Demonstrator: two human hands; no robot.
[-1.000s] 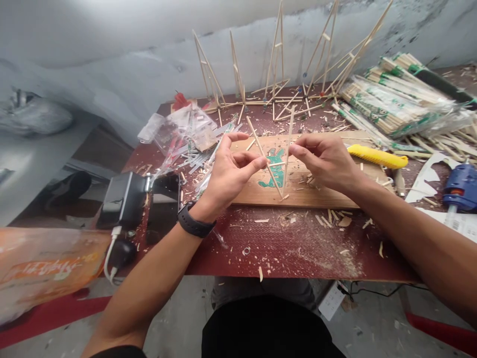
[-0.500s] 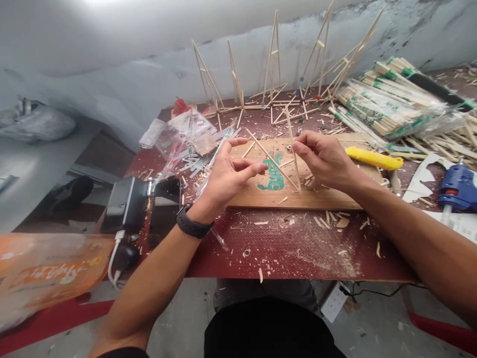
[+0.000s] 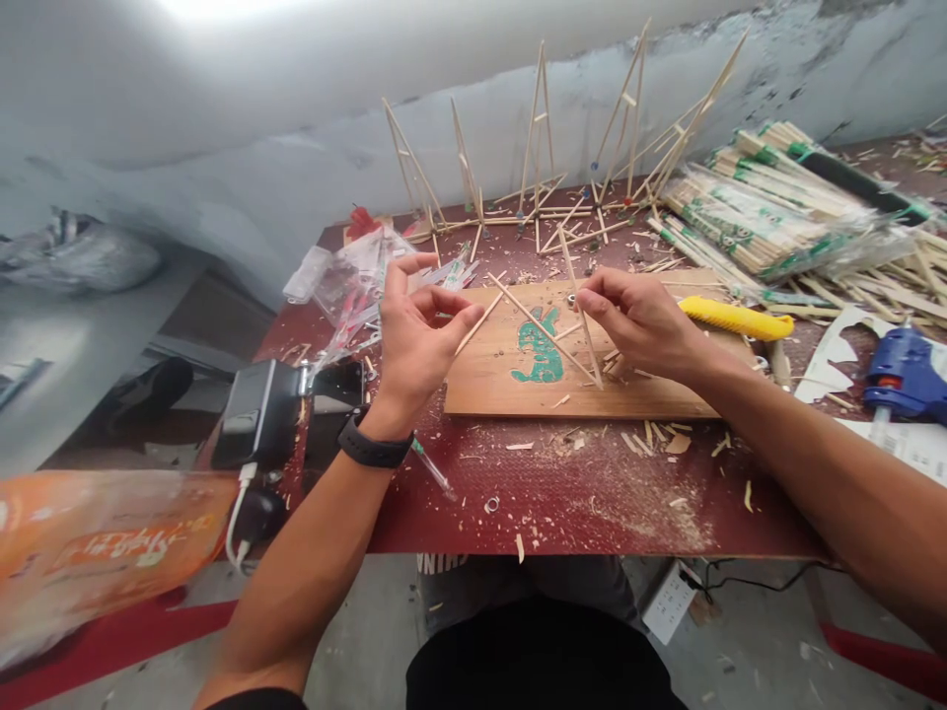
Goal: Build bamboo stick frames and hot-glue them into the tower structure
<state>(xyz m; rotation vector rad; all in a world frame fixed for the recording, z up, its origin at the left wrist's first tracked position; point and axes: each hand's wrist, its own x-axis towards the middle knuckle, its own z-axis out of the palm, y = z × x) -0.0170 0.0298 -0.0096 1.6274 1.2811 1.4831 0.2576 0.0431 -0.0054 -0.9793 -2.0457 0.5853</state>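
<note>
The right hand pinched a stick frame at its nine o'clock; the left hand, spread, had it at three.

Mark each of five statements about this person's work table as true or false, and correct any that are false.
1. The right hand holds a small stick frame. True.
2. The left hand is pinching that frame too. False: the left hand is apart from it, thumb and fingers not closed together.
3. A green design marks the wooden board. True.
4. The glue gun is yellow. False: the glue gun is blue.
5. Tall stick structures stand beyond the board, near the wall. True.
</note>
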